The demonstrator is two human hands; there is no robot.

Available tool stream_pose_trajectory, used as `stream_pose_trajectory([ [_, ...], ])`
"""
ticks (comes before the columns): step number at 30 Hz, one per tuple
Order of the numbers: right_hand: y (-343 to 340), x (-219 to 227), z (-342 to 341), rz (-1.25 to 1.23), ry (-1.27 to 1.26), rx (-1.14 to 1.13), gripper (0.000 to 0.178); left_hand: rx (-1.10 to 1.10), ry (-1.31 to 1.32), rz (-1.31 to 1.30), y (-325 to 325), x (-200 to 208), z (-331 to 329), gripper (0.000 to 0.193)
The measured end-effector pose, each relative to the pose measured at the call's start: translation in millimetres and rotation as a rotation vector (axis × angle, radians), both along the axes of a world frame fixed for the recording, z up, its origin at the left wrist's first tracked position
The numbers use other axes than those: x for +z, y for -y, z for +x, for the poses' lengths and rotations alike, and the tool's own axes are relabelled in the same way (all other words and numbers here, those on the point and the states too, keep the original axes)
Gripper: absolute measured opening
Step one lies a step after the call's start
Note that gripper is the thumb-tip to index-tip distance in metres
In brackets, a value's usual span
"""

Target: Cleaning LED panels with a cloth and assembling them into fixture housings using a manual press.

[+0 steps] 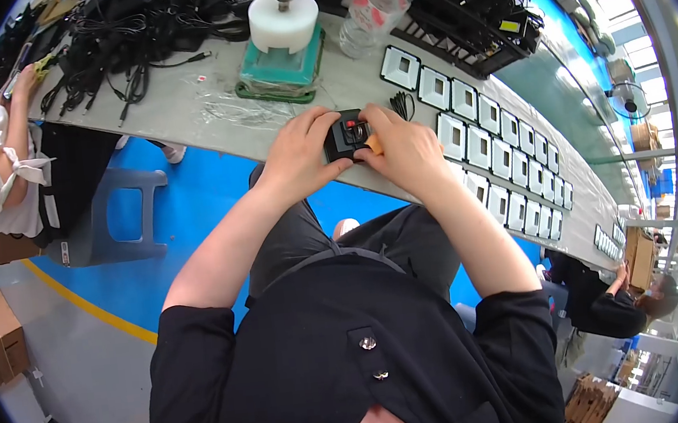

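Near the table's front edge lies a small black square housing (pixel 334 144) with red and dark parts in its middle. My left hand (pixel 298 156) grips its left side, thumb at the near edge and fingers at the far edge. From the right, my right hand (pixel 410 151) closes on the housing, with its fingertips by the inner parts. An orange piece (pixel 374 144) shows at the right hand's fingers; whether it is worn or held I cannot tell. A coiled black cable (pixel 402 106) lies just beyond the right hand.
Beyond my hands stands a press with a white round head (pixel 283 21) over a green base (pixel 282 75). Rows of white square frames (pixel 452 135) cover the table's right. Black cables (pixel 133 22) pile up far left, near a co-worker's arm (pixel 17 150). A clear plastic bottle (pixel 365 23) stands behind.
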State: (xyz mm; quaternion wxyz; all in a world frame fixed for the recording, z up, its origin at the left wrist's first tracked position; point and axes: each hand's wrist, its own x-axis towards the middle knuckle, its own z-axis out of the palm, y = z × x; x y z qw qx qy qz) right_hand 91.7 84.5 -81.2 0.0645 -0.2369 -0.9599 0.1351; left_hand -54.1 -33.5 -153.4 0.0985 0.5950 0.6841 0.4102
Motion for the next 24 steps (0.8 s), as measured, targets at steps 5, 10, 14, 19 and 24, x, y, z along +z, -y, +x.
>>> stream_pose_trajectory([
  [5,17,8,20,0.048,0.003,-0.017,0.047,-0.029,-0.177,0.044,7,5,-29,0.071],
  [10,19,55,-1,-0.782,0.392,-0.372,0.03,-0.067,-0.124,-0.025,18,10,-40,0.072],
  [14,-13,-6,-8,-0.46,-0.101,-0.176,0.038,0.009,0.241,-0.053,27,23,-55,0.071],
  [19,2,-12,-57,-0.564,-0.314,-0.061,0.044,0.019,0.277,0.027,37,40,-88,0.079],
  [24,4,-17,-74,-0.799,-0.386,-0.129,0.05,-0.069,0.439,0.001,37,46,-103,0.068],
])
